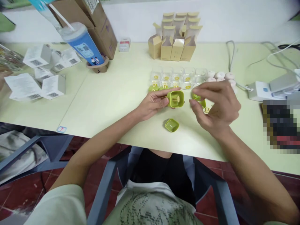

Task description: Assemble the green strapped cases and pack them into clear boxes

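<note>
Gripping a cup [172, 98] in my left hand [154, 104] so its hollow faces me, I hold my right hand [217, 106] nearby, fingertips parted.

broad open stretch of worktop [122, 78] between the blue drink cup [87, 47] and the left hand [153, 106]; clear entry from the front edge, left forearm crossing lower down. loose green cup [172, 125] sits low in front of the hands, bare surface either side. gap from the held green container [180, 102] to the right hand [217, 106] narrow; small green pieces [202, 103] crowd it behind. straight back: clear containers [177, 77] bar the way, bare strip, then upright cardboard boxes [174, 47]. right: passage between right hand and dark pixelated object [281, 122]; power strip [257, 90] blocks farther back.
</note>
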Tool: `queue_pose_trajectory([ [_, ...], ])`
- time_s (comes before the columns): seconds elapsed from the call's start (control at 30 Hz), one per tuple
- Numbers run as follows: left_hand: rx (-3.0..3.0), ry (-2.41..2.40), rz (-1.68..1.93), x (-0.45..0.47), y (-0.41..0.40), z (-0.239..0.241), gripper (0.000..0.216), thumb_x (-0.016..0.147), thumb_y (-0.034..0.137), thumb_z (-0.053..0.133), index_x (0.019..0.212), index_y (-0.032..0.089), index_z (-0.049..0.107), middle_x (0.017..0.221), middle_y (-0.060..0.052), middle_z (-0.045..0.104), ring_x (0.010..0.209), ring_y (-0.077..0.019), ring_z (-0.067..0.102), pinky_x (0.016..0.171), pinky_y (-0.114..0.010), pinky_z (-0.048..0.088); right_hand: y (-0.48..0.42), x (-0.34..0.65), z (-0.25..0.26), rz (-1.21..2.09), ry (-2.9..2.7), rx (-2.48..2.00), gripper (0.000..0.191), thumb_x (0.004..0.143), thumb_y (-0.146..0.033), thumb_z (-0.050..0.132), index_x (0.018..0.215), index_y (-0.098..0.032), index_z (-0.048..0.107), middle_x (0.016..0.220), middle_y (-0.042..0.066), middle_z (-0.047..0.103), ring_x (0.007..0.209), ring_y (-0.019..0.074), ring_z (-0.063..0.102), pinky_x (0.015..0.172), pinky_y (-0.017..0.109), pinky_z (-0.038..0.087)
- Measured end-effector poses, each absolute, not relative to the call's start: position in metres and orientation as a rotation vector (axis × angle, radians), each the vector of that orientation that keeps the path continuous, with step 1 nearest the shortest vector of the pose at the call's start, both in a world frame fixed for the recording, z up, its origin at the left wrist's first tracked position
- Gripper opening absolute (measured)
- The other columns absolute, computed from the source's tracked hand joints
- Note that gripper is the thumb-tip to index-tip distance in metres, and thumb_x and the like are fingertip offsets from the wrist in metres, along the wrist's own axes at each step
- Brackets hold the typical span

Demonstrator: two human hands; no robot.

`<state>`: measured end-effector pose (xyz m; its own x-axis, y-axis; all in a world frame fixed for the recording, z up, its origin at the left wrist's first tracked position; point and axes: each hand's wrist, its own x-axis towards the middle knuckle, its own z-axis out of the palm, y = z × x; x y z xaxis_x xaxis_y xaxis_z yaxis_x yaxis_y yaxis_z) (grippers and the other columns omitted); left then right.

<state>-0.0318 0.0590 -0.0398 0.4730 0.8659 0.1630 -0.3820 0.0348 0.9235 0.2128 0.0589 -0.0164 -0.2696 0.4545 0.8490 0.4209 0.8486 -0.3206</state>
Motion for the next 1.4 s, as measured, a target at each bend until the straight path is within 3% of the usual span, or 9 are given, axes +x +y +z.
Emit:
queue_pose_trajectory([
  [0.1,1.163,0.535,1.054,-0.033,0.059,-0.039,0.052,0.083,0.057,0.099,0.127,0.032,0.087,0.135,-0.005,0.083,0.133,-0.0279,0.077,0.114,-0.043,0.061,0.057,0.207,-0.018,0.642,-1.811,-0.753,0.039,0.099,-0.051,0.084,0.133,-0.034,0.077,0.123,0.007,0.077,0.088,0.0209,0.074,0.06,0.033,0.065],
  [0.2,1.154,0.546,1.069,-0.032,0.059,-0.04,0.05,0.08,0.053,0.102,0.122,0.029,0.087,0.127,-0.007,0.085,0.123,-0.025,0.08,0.111,-0.039,0.062,0.057,0.2,-0.022,1.156,-1.681,-0.721,0.041,0.095,-0.054,0.089,0.129,-0.035,0.076,0.129,0.005,0.072,0.084,0.0165,0.072,0.048,0.025,0.06],
  [0.37,1.114,0.528,1.076,-0.03,0.058,-0.041,0.043,0.079,0.045,0.104,0.113,0.025,0.087,0.109,-0.007,0.087,0.1,-0.0165,0.082,0.094,-0.028,0.064,0.056,0.196,-0.025,1.39,-1.511,-0.689,0.038,0.086,-0.048,0.098,0.115,-0.032,0.081,0.117,0.004,0.073,0.081,0.0154,0.069,0.046,0.023,0.059],
  [0.67,1.091,0.535,1.06,-0.03,0.06,-0.044,0.045,0.072,0.038,0.109,0.107,0.022,0.087,0.101,-0.004,0.086,0.092,-0.0136,0.081,0.087,-0.025,0.064,0.054,0.191,-0.034,1.291,-1.509,-0.679,0.033,0.088,-0.042,0.095,0.112,-0.027,0.078,0.108,0.003,0.074,0.083,0.0159,0.072,0.045,0.019,0.056],
  [1.0,1.15,0.619,1.048,-0.03,0.061,-0.045,0.064,0.06,0.051,0.112,0.107,0.019,0.081,0.108,-0.006,0.084,0.098,-0.0198,0.082,0.089,-0.031,0.065,0.045,0.185,-0.033,1.061,-1.633,-0.784,0.024,0.093,-0.034,0.086,0.108,-0.026,0.069,0.112,0.003,0.063,0.088,0.0156,0.068,0.053,0.021,0.053],
  [1.23,1.135,0.625,1.064,-0.028,0.058,-0.048,0.061,0.052,0.029,0.115,0.105,0.02,0.086,0.098,-0.002,0.085,0.088,-0.0134,0.081,0.083,-0.022,0.065,0.036,0.179,-0.031,0.826,-1.725,-0.789,0.014,0.092,-0.019,0.073,0.101,-0.025,0.066,0.106,0.003,0.067,0.087,0.0171,0.066,0.058,0.025,0.051],
  [1.4,1.143,0.698,1.134,-0.025,0.056,-0.043,0.06,0.051,0.037,0.115,0.101,0.021,0.087,0.097,-0.003,0.086,0.085,-0.0145,0.08,0.083,-0.024,0.066,0.041,0.175,-0.035,0.63,-1.717,-0.784,0.01,0.097,-0.019,0.07,0.103,-0.026,0.067,0.105,0.005,0.07,0.086,0.0194,0.066,0.054,0.026,0.049],
])
